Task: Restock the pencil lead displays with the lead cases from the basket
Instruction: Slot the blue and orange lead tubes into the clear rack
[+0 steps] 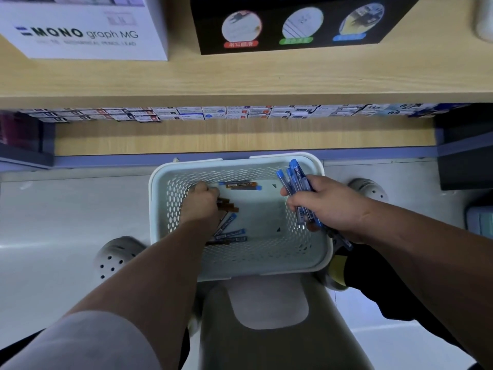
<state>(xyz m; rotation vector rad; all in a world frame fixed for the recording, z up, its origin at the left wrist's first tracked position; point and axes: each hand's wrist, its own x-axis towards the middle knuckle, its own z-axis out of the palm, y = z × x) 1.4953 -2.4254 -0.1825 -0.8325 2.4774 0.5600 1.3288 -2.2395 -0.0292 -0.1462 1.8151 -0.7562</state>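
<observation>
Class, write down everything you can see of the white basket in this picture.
The basket is whitish plastic, rectangular with rounded corners, a thick rim and walls pierced with oval holes. It sits upright before the low wooden shelf. A few blue and brown lead cases lie on its bottom. The left hand reaches in among them; the right hand, gripping a bundle of blue cases, is over its right wall.

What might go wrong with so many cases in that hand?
The right hand grips a fanned bunch of blue cases; one might slip out, maybe past the basket rim onto the floor. The left hand is on brown cases beside loose blue cases, so colours might get mixed.
</observation>
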